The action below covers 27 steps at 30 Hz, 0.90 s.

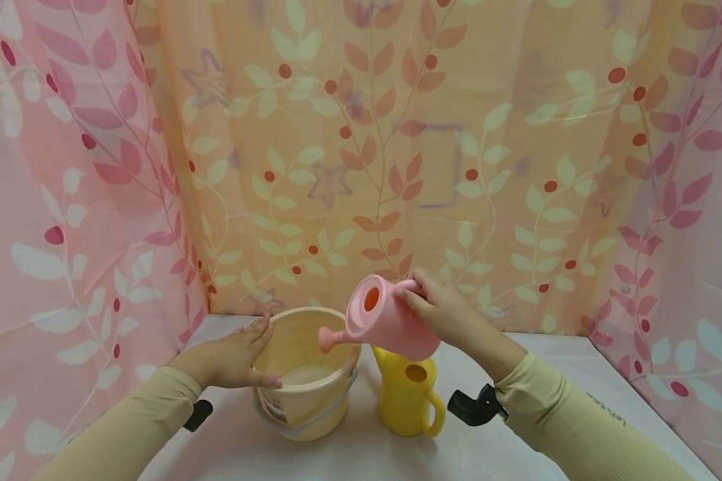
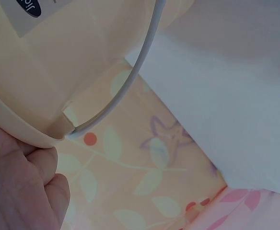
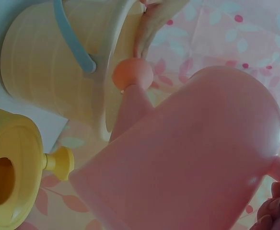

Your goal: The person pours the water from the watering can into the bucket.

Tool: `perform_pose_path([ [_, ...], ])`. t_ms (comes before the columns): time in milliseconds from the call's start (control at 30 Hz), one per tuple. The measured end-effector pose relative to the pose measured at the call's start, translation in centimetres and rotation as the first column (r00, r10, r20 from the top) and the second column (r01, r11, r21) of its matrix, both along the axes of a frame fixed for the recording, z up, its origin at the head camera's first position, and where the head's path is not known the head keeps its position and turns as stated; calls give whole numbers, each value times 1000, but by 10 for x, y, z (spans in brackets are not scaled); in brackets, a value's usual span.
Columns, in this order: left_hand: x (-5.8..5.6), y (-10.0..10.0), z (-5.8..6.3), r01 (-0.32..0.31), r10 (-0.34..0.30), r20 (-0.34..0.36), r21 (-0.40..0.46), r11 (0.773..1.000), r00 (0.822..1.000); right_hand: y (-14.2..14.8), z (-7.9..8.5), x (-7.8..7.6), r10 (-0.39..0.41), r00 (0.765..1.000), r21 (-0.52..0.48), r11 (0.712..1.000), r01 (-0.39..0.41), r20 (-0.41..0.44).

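A cream bucket stands upright on the table, its grey handle hanging across its front. My left hand holds the bucket's rim at the left, thumb over the near edge and fingers farther back. In my right hand is a pink watering can, gripped by its handle. The can tilts left, and its orange-pink spout head is over the bucket's opening. No flowing water can be made out. Just right of the bucket stands a yellow watering can, partly below the pink one.
The white table has patterned cloth behind it and on both sides. Black wrist mounts stick out from both forearms. In the left wrist view, a label shows on the bucket.
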State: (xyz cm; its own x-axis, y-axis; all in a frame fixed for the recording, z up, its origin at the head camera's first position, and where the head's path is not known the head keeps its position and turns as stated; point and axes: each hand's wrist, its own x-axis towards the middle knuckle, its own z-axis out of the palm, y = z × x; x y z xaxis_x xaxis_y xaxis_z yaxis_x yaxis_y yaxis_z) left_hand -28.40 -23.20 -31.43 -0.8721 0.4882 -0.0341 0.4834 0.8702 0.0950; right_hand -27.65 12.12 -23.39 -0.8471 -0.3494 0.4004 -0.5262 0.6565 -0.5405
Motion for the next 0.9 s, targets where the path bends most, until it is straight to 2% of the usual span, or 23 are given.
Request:
perform_pose_path([
  [200,0,0,0,17,-17,-10,10,1000,1000,0,0,-1,3,1000,11,1000,-3,-11],
  [567,1,1,2,8,-8,-11,-9,1000,1000,0,2,0,7,1000,12,1000,-7,5],
  [900,-1,0,-2,20,-20,-17,6,1000,1000,-2,4,1,2,1000,26,1000,-2,17],
])
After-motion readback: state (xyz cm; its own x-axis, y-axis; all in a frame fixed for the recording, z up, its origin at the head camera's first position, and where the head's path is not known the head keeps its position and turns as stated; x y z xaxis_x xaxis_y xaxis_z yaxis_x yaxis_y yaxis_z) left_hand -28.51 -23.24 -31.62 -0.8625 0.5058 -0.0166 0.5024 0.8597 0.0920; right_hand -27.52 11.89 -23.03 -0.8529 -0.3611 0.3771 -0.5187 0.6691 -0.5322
